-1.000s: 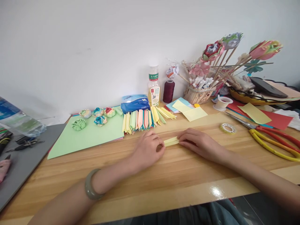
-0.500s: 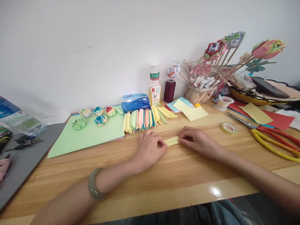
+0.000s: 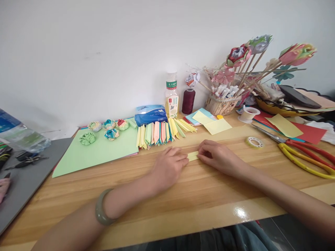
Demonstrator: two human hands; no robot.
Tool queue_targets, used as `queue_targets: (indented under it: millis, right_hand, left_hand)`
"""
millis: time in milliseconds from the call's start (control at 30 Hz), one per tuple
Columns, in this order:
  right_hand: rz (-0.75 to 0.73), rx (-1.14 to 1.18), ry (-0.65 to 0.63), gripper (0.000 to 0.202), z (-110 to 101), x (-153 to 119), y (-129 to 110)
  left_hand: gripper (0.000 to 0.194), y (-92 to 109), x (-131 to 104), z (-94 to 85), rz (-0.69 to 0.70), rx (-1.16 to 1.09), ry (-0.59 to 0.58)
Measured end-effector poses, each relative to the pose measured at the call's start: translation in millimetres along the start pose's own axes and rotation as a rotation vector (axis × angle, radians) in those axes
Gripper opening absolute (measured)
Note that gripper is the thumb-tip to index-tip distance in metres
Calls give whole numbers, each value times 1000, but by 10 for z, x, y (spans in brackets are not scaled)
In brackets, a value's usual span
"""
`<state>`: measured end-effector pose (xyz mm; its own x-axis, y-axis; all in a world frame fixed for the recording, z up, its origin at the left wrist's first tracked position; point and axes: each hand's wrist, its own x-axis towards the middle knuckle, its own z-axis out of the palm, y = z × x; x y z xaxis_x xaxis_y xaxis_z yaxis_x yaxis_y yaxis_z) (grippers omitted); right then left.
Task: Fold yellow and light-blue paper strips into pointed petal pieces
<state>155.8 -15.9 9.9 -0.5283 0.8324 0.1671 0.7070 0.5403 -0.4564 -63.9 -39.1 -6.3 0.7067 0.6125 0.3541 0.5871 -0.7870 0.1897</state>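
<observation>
A narrow folded strip of pale yellow paper [image 3: 193, 156] lies on the wooden table between my two hands. My left hand [image 3: 169, 167], with a bangle on its wrist, lies flat over the strip's left end, fingers stretched out and covering that part. At the other end, my right hand [image 3: 216, 153] pinches the strip between thumb and fingers. Just beyond my left hand stands a row of folded paper pieces [image 3: 157, 133] in yellow, green, pink and blue.
Folded paper flowers [image 3: 112, 134] rest on a green sheet [image 3: 104, 155] at the left. Behind are a tissue pack [image 3: 150, 114], a bottle [image 3: 172, 101] and a thread spool [image 3: 188, 101]. To the right lie yellow paper [image 3: 217, 126], tape [image 3: 254, 142] and scissors [image 3: 300, 153].
My left hand has gone from a curled pinch at the strip's left end to lying flatter over it. My right hand keeps its pinch; the view has shifted slightly.
</observation>
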Motion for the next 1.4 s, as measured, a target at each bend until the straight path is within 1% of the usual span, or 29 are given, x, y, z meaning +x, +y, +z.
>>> queue_targets:
  millis: [100,200,300,400,600,833,1000,1200,1267,1300,1333,1367,1400]
  right_hand:
    - [-38,-26,-11,16,-24,4,26]
    - [-60,-35,-19,17,-44,1,41]
    - [-62,-37,-23,18,-50,-2,45]
    - [-50,-28,-30,18,-51,5,41]
    - [17,-18,-55,15,-56,36,38]
    - [54,-45,-38,14,-41,27,27]
    - [52,-110,-1,13,-27,-13,51]
    - [70,-125,104,15,-68,-63,237]
    - [32,-106,153,22,-78,-108,210]
    - [-17,-103,152,27,-75,-139,168]
    - [-101,-105,134,33,-66,-172,113]
    - [-206,-119,53,39,-52,-207,52]
    - [-295,-129,-62,47,-33,-239,-7]
  left_hand:
    - [34,67,-64,48,117,110,-9]
    - [36,156,-112,64,164,194,-36]
    - [38,205,-131,57,161,236,-87]
    - [38,214,-128,41,153,235,-107]
    - [37,221,-109,2,155,249,-96]
    - [33,240,-142,-32,196,375,-86]
    - [33,232,-194,18,195,399,-79]
    - [31,216,-206,55,210,409,-47]
    - [30,217,-198,44,213,419,-37]
    - [30,217,-194,39,218,426,-23]
    - [30,219,-190,34,224,436,-4]
    - [30,220,-189,31,230,446,17]
    - [30,224,-190,30,230,457,35]
